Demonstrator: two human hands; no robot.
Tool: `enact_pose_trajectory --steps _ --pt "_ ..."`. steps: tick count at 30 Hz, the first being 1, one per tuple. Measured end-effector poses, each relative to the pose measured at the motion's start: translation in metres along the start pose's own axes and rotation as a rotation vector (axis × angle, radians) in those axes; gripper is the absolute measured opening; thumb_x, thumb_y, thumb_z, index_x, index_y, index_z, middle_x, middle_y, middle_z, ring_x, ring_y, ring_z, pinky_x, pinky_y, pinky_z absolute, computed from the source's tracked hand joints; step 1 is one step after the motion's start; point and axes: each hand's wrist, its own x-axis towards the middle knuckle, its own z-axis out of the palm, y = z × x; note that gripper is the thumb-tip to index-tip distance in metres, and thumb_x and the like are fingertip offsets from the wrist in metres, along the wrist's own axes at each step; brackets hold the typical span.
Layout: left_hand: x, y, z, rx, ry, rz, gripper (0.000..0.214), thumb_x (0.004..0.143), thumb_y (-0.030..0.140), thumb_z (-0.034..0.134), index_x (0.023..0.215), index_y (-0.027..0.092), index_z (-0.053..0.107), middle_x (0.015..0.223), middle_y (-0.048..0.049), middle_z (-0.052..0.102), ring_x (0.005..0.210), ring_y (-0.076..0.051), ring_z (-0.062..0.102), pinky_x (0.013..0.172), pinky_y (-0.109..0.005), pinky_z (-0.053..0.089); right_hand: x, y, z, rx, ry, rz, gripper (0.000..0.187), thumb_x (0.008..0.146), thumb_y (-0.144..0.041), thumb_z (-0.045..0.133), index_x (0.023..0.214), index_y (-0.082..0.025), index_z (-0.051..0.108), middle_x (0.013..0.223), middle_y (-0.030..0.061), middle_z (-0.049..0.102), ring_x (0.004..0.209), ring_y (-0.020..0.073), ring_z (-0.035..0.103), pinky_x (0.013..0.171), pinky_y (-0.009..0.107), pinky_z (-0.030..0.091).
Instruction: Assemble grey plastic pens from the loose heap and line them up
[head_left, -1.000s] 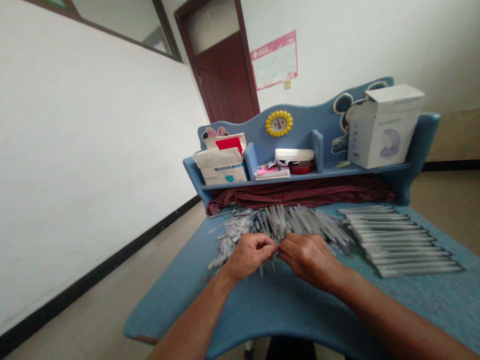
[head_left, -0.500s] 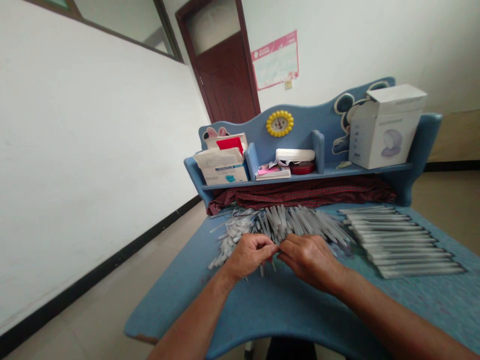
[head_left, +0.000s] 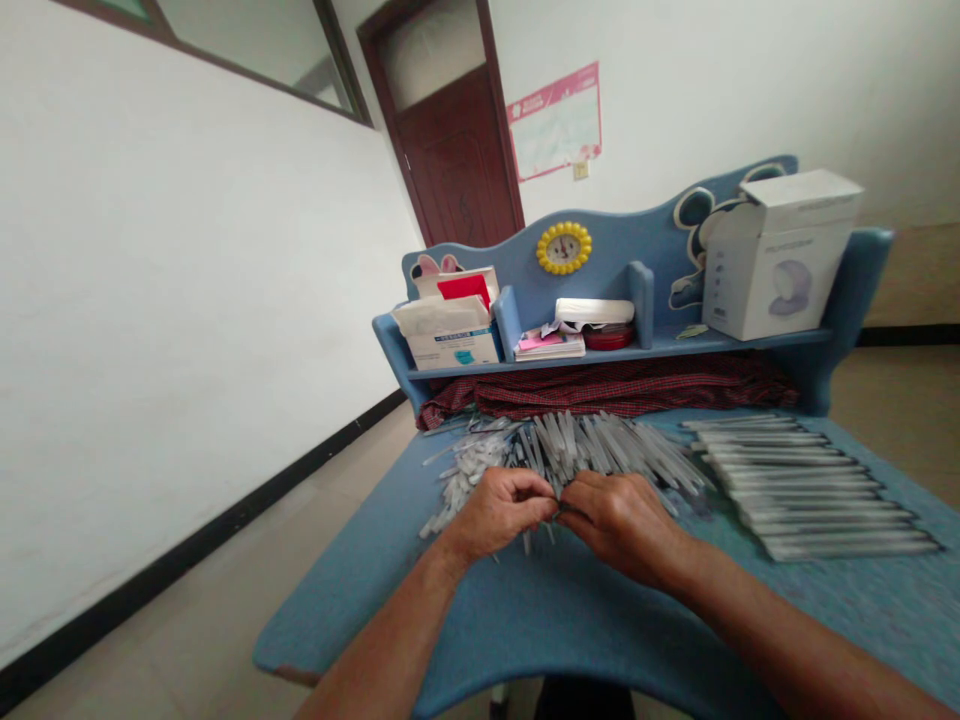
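My left hand [head_left: 504, 512] and my right hand [head_left: 616, 515] meet fingertip to fingertip above the near side of the desk. Both are closed in a pinch. Between the fingertips shows a bit of something small and dark, too small to name. Just behind my hands lies a loose heap of slim translucent tubes [head_left: 622, 445], some with dark parts. Left of it spreads a pile of short whitish translucent pieces [head_left: 474, 458], partly hidden by my left hand. To the right, several long slim tubes with dark ends [head_left: 817, 490] lie side by side in a row.
The blue desk [head_left: 360, 590] has a curved front edge. At its back, a checked red cloth [head_left: 600, 388] lies under a shelf [head_left: 667, 345]. On the shelf are a white box [head_left: 780, 260], an opened carton [head_left: 454, 340], papers [head_left: 551, 347] and a red case [head_left: 609, 338].
My fingertips have shifted slightly against each other, and a dark bit between them shows more clearly. The whole view has moved a little. The heaps and the row look unchanged.
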Motion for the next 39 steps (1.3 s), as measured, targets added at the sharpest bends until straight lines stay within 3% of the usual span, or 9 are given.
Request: enact_pose_trajectory --steps 7,13,17,19,25,28,39 --pt "0.0 0.004 -0.007 -0.057 0.137 0.036 0.017 0.069 0.027 0.063 0.071 0.011 0.062 0.058 -0.0002 0.059 0.046 -0.006 0.048 0.045 -0.017 0.037 0.002 0.003 -0.007 -0.088 -0.112 0.04 0.016 0.084 -0.028 0.049 0.076 -0.019 0.059 0.078 0.0016 0.064 0.066 0.0136 0.059 0.053 0.027 0.024" --pt "0.006 -0.003 -0.017 -0.115 0.313 0.108 0.022 0.072 0.033 0.06 0.071 0.012 0.062 0.059 -0.001 0.06 0.045 -0.007 0.048 0.044 -0.018 0.038 0.002 0.009 -0.005 -0.054 -0.096 0.1 0.019 0.085 -0.027 0.045 0.076 -0.019 0.06 0.077 0.0024 0.065 0.065 0.0146 0.059 0.054 0.026 0.026" --pt "0.013 -0.014 -0.025 -0.011 0.528 0.113 0.021 0.072 0.034 0.058 0.071 0.013 0.061 0.06 0.0 0.059 0.047 -0.008 0.048 0.044 -0.018 0.038 0.004 0.016 -0.003 0.168 0.04 0.25 0.019 0.083 -0.028 0.048 0.075 -0.019 0.063 0.075 0.0023 0.065 0.068 0.0155 0.058 0.058 0.025 0.032" --pt "0.016 -0.02 -0.027 0.137 0.57 0.117 0.017 0.071 0.03 0.057 0.071 0.014 0.062 0.059 0.001 0.058 0.05 -0.008 0.049 0.048 -0.018 0.039 0.006 0.021 -0.003 0.373 0.103 0.342 0.02 0.081 -0.032 0.05 0.074 -0.019 0.065 0.068 0.0011 0.064 0.064 0.0142 0.057 0.058 0.024 0.034" --pt "0.02 -0.033 -0.028 0.446 0.498 0.159 0.012 0.071 0.022 0.053 0.071 0.014 0.062 0.061 0.0012 0.057 0.056 -0.01 0.052 0.055 -0.02 0.04 0.011 0.033 -0.003 0.925 0.18 0.631 0.027 0.072 -0.041 0.059 0.058 -0.017 0.059 0.043 -0.0054 0.045 0.036 0.0071 0.037 0.038 0.021 0.029" --pt "0.02 -0.036 -0.029 0.498 0.472 0.163 0.012 0.072 0.02 0.052 0.071 0.014 0.062 0.06 0.0007 0.057 0.057 -0.011 0.053 0.057 -0.021 0.04 0.011 0.036 -0.001 1.107 0.208 0.684 0.031 0.069 -0.042 0.061 0.054 -0.017 0.053 0.041 -0.0061 0.044 0.032 0.0057 0.034 0.033 0.02 0.024" --pt "0.02 -0.038 -0.023 0.754 0.33 0.212 0.013 0.073 0.014 0.054 0.077 0.015 0.066 0.072 -0.0036 0.059 0.069 -0.014 0.055 0.067 -0.025 0.042 0.01 0.041 0.002 1.289 0.23 0.696 0.032 0.067 -0.042 0.064 0.054 -0.016 0.051 0.043 -0.0043 0.052 0.028 0.0042 0.036 0.03 0.018 0.021"
